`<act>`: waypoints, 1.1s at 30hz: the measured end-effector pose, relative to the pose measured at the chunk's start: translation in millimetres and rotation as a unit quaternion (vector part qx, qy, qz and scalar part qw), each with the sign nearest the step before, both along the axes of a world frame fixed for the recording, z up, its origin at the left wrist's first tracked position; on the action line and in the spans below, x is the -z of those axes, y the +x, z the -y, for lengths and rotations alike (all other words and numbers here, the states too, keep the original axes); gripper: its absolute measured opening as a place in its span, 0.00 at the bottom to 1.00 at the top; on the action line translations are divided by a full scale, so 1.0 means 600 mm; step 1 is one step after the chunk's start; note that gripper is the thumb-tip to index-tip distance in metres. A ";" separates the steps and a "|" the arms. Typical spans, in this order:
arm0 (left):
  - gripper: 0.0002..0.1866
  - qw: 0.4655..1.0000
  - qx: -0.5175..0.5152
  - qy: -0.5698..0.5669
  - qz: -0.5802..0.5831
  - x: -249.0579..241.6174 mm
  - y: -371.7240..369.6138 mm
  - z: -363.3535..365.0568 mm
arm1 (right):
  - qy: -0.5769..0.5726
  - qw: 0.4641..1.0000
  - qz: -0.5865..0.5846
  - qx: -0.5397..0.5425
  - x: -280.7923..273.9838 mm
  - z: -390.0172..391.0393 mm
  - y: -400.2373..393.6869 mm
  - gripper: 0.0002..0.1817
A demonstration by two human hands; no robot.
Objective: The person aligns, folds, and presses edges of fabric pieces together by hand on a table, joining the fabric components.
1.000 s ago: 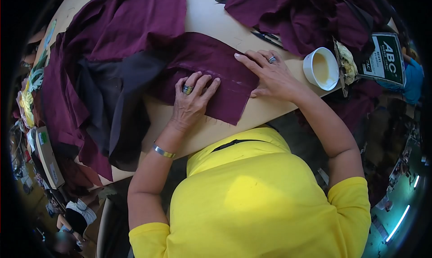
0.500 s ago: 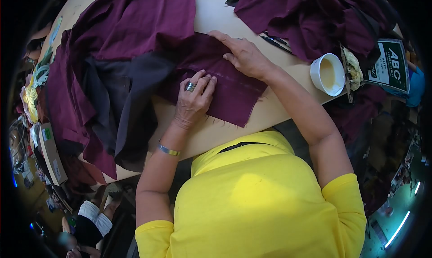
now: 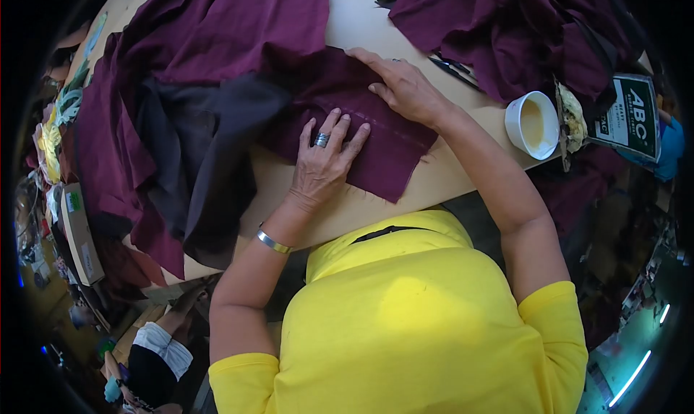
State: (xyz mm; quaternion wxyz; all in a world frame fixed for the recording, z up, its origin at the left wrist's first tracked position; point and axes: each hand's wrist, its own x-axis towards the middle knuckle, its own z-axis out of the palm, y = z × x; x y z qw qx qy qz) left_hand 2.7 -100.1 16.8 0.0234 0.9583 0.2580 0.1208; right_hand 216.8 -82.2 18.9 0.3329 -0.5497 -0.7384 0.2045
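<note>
A maroon cloth piece [image 3: 383, 157] with a stitched seam lies flat on the tan table [image 3: 434, 179] in front of me. My left hand [image 3: 325, 161], wearing a ring, presses flat on the cloth with fingers spread. My right hand [image 3: 401, 89] lies flat on the far part of the same cloth, fingers pointing left. Neither hand grips anything. A silver bangle [image 3: 273, 242] sits on my left wrist.
Maroon and dark fabric [image 3: 195, 89] is heaped at the left, more maroon fabric [image 3: 513, 31] at the back right. A white cup [image 3: 533, 123] stands at the right beside a green ABC packet [image 3: 632, 114]. Scissors [image 3: 452, 67] lie behind my right hand. Another person [image 3: 155, 352] is at lower left.
My right hand slid from the cloth's right end to its far edge, then stayed there. My left fingers spread wider on the cloth.
</note>
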 end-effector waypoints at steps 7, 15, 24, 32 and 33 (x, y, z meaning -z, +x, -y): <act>0.21 0.994 0.029 -0.052 0.090 -0.020 -0.011 -0.016 | -0.044 0.999 -0.003 -0.023 -0.013 0.013 0.013 0.35; 0.21 0.992 0.041 -0.035 0.113 0.000 -0.011 -0.035 | -0.047 0.998 0.023 0.028 -0.004 -0.010 0.005 0.35; 0.25 0.999 0.018 -0.020 0.024 -0.015 -0.001 -0.035 | -0.031 0.999 -0.013 0.019 0.000 -0.014 0.008 0.33; 0.26 0.999 0.034 -0.022 0.015 -0.025 -0.002 -0.034 | -0.040 0.994 0.099 0.011 -0.017 -0.004 0.013 0.45; 0.27 0.999 0.037 -0.026 0.015 -0.026 -0.002 -0.034 | -0.045 0.989 0.141 0.018 -0.028 0.004 0.010 0.49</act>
